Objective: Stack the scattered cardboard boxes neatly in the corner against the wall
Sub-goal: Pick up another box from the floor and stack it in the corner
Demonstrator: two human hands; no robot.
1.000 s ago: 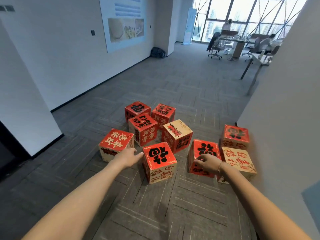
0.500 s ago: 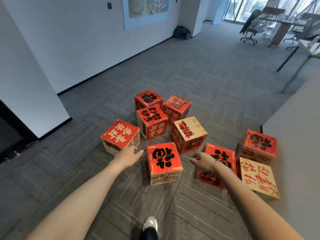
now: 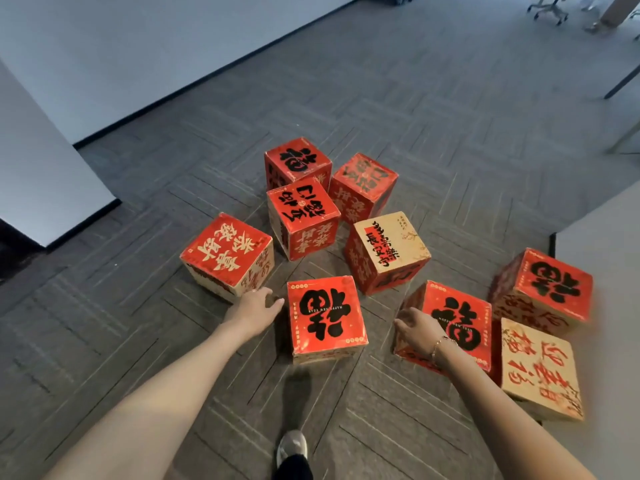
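Several red and tan cardboard boxes with printed characters lie scattered on the grey carpet. The nearest red box (image 3: 325, 317) sits between my two hands. My left hand (image 3: 254, 311) reaches beside its left face, fingers relaxed, holding nothing. My right hand (image 3: 417, 329) hovers over the left edge of another red box (image 3: 453, 323), fingers loose, apart from the nearest box. A red box with gold characters (image 3: 227, 256) lies to the left. A tan-topped box (image 3: 389, 249) stands behind the middle. Two more boxes, one red (image 3: 545, 289) and one tan (image 3: 540, 368), lie by the right wall.
Three red boxes (image 3: 303, 218) cluster at the back. A white wall (image 3: 602, 258) rises on the right, a white pillar (image 3: 45, 188) on the left. My shoe (image 3: 292, 446) stands on the carpet below the nearest box. Office chair legs (image 3: 550, 8) show at top right.
The view has tilted down and come closer to the boxes. Both hands have stretched forward toward the nearest red box; my right hand has moved left off the other red box's top.
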